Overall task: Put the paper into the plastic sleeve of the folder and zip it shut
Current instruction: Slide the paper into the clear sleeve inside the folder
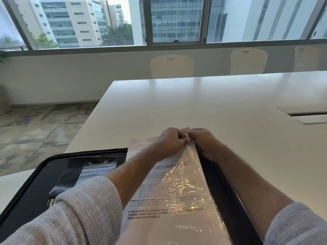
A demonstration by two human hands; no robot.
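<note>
A black zip folder (37,175) lies open at the table's near edge. Its clear plastic sleeve (192,181) is lifted over the right half and crinkles in the light. A printed paper (152,202) sits mostly inside the sleeve, and its far end (138,144) sticks out past the folder. My left hand (170,139) and my right hand (203,140) meet at the sleeve's far corner. Both pinch the sleeve's top edge, fingertips almost touching. The pinched spot itself is hidden by my fingers.
The white table (203,103) stretches ahead, with a cable hatch (304,112) at the right. Three pale chairs (171,66) stand along its far side under the window. Carpeted floor (35,128) lies to the left.
</note>
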